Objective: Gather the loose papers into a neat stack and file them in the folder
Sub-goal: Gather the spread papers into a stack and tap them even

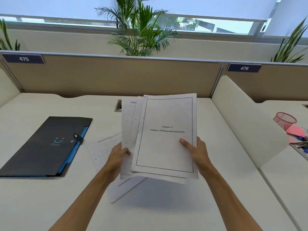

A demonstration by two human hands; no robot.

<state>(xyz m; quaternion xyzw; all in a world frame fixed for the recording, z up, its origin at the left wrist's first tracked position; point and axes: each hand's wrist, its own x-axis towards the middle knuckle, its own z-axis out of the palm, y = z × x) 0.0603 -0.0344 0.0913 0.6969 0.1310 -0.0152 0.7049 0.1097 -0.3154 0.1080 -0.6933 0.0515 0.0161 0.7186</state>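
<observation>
A bundle of white papers [165,147] is held up above the desk, fanned unevenly, its top sheet reading "Chapter 5". My left hand [117,157] grips the bundle's lower left edge. My right hand [195,150] grips its right edge, thumb on the front sheet. More loose sheets [104,149] lie flat on the desk under and left of the bundle, partly hidden by my left hand. One sheet [123,189] pokes out below the bundle. A black folder [45,145] with blue inner pockets and a snap strap lies closed at the left.
A white desk [166,205] with a beige partition [116,75] behind it. A cable port [118,105] sits behind the papers. A white curved divider [246,124] stands at the right, with a red mesh cup [285,120] and pink notes [295,131] beyond it.
</observation>
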